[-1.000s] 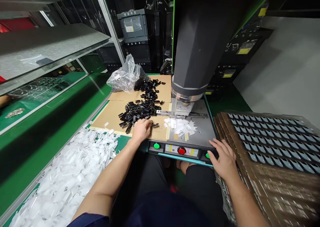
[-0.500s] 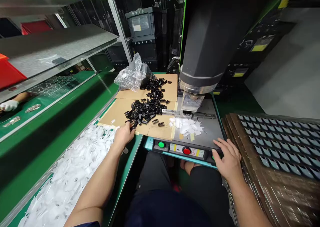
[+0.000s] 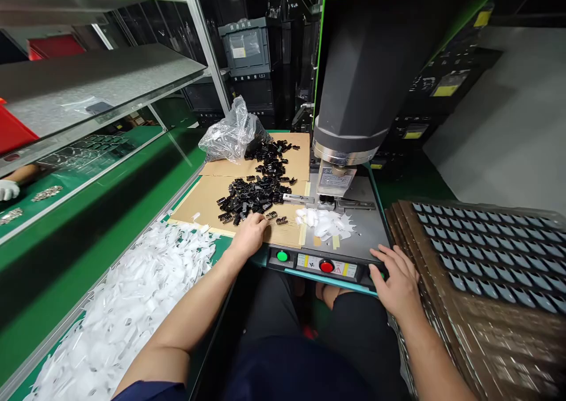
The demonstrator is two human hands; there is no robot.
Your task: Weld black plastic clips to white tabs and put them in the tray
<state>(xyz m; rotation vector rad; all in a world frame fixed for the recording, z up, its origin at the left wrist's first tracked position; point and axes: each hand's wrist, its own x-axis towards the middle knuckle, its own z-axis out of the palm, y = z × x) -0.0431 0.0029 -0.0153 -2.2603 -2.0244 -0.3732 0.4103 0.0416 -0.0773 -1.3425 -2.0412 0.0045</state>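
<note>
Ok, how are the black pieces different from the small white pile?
The black pieces look shiny and chunky, while the small white pile looks thin and flappy. The black pieces lie on cardboard, but the small white pile is mostly on the grey worktop. Both are jumbled heaps.

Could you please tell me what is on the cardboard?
On the cardboard lie a heap of small black parts, a clear plastic bag and a white scrap. The left hand and the heap hide what is beneath them.
</note>
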